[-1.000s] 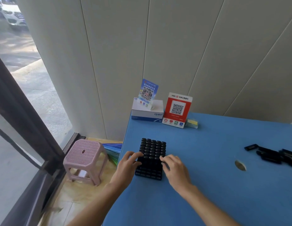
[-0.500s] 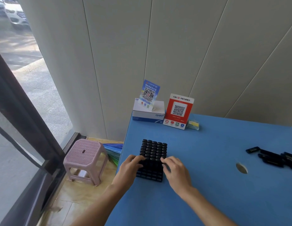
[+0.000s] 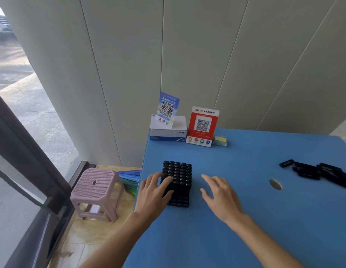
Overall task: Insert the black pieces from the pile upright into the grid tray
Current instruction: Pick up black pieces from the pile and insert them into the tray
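Up by the wall, a white box [image 3: 168, 130] says CHNT. Left hand [image 3: 151, 192] rests its fingers on the full grid tray [image 3: 178, 182]; right hand [image 3: 219, 196] is spread wide, holding nothing. Maybe writing marks the black pieces [image 3: 319, 171], cut off at the edge.

Left hand [image 3: 155, 192] palm down, fingers spread and lightly bent, fingertips resting on tray [image 3: 178, 182], thumb at its near left side. Right hand [image 3: 219, 196] palm down just right of tray, fingers relaxed, apart, holding nothing. Both forearms bare.
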Demonstrator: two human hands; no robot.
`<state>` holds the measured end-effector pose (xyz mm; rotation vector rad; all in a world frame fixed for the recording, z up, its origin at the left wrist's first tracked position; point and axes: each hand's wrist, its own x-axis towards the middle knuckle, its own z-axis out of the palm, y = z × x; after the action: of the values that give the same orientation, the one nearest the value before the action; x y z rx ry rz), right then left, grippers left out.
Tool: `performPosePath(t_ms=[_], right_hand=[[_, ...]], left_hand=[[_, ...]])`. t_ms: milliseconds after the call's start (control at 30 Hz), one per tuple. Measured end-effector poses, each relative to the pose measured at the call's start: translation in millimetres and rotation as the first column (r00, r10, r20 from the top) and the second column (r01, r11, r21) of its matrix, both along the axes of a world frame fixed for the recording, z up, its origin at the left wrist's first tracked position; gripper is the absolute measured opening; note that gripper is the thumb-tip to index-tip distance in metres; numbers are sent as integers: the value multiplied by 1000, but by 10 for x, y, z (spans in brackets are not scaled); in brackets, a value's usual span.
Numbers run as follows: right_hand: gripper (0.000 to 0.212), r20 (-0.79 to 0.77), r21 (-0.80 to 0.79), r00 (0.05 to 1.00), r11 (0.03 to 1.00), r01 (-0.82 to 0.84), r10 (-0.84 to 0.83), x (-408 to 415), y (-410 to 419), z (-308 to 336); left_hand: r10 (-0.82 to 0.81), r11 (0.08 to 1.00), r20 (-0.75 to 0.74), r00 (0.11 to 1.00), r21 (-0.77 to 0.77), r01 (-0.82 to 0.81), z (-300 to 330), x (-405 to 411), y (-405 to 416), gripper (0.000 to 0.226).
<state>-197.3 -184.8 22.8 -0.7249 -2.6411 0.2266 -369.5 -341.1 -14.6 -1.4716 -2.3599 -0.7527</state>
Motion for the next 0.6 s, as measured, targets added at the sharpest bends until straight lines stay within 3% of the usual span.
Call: performPosePath(t_ms=[267,600], right_hand=[[42,-5,5,991,991,136,-136,893,512,192],[47,58,-98,981,977,188,-183,2608,1297,240]], left_hand=[[-88,996,-86,992,26,90,202,648,524,40],[-77,991,-13,997,-108,75,78,2216,1198,42]])
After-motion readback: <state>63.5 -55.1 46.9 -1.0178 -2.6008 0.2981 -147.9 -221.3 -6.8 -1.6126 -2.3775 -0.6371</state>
